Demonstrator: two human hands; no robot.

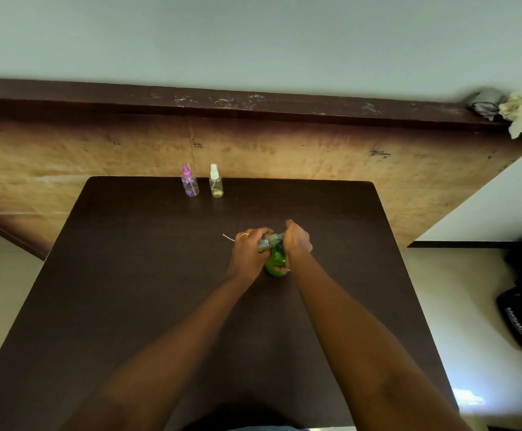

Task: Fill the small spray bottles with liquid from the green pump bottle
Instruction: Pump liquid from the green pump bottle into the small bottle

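green plastic pump bottle (274, 263) under both hands | left hand (249, 253) grips small clear bottle (267, 243) | right hand (297, 239) curls round its top

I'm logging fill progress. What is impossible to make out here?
Head view:
Pump head of the green pump bottle: covered by the right hand.
Item in the left hand: blurred, mostly covered by that hand.
Liquid levels in the purple-capped spray bottle and white-capped spray bottle: too small.

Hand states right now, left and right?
Left hand: closed on a small clear bottle.
Right hand: closed on the green pump bottle, at its top.
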